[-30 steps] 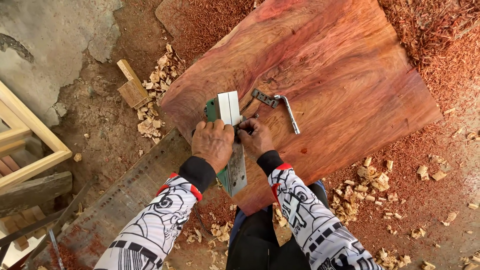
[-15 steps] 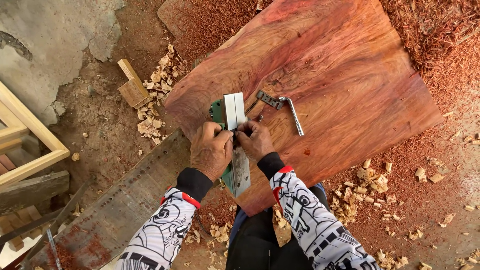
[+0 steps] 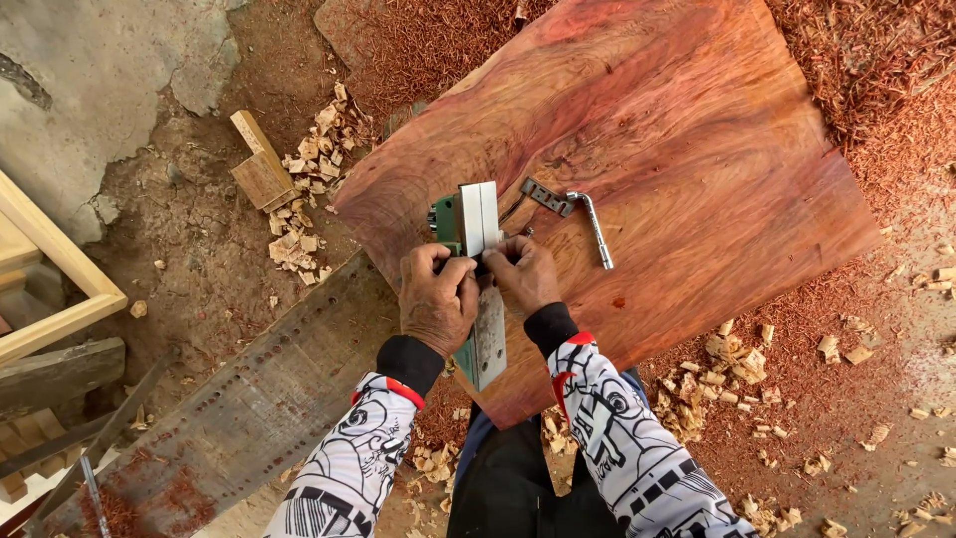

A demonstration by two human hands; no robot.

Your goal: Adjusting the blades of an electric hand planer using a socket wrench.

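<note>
A green electric planer point(image 3: 476, 224) lies upside down on a large reddish wood slab point(image 3: 687, 149), its flat metal base facing up. My left hand point(image 3: 435, 301) grips the planer's middle from the left. My right hand point(image 3: 523, 273) presses in from the right, fingertips meeting the left hand at the blade area; what the fingers pinch is hidden. A metal socket wrench point(image 3: 596, 227) and a small flat metal plate point(image 3: 546, 196) lie on the slab just right of the planer.
A perforated metal strip point(image 3: 259, 399) slants across the ground at lower left. A small wooden block point(image 3: 261, 169) and pale wood chips point(image 3: 299, 239) lie left of the slab. Red shavings point(image 3: 876, 90) cover the ground at right. Wooden frames point(image 3: 50, 289) stand at far left.
Both hands have stayed clamped on the planer, shifting only slightly. The wrench and plate have not moved on the slab.
</note>
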